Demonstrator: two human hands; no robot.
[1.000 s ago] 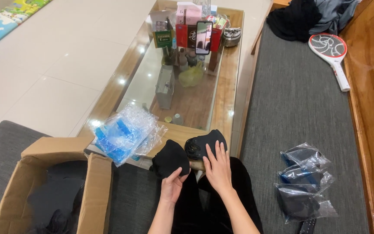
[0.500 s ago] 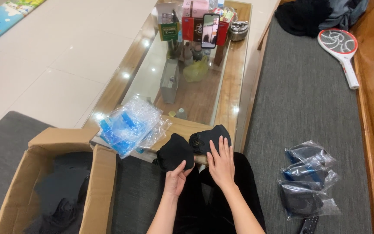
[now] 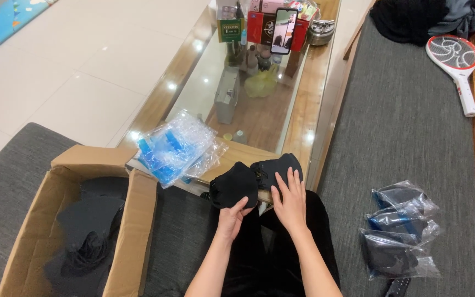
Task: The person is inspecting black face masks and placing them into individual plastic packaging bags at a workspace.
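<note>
The left hand (image 3: 232, 215) holds a black cloth piece (image 3: 234, 184) from below, fingers curled on its bottom edge. The right hand (image 3: 291, 199) lies flat and spread on a second black cloth piece (image 3: 275, 168) just beside it. Both pieces rest on the near edge of the glass-topped wooden table (image 3: 314, 99), right above the person's lap. To do this well, I think the flat hand should press the cloth smooth while the other keeps its grip steady. A pile of clear bags (image 3: 178, 147) sits at the near left corner, and a cardboard box (image 3: 133, 220) stands to the left.
</note>
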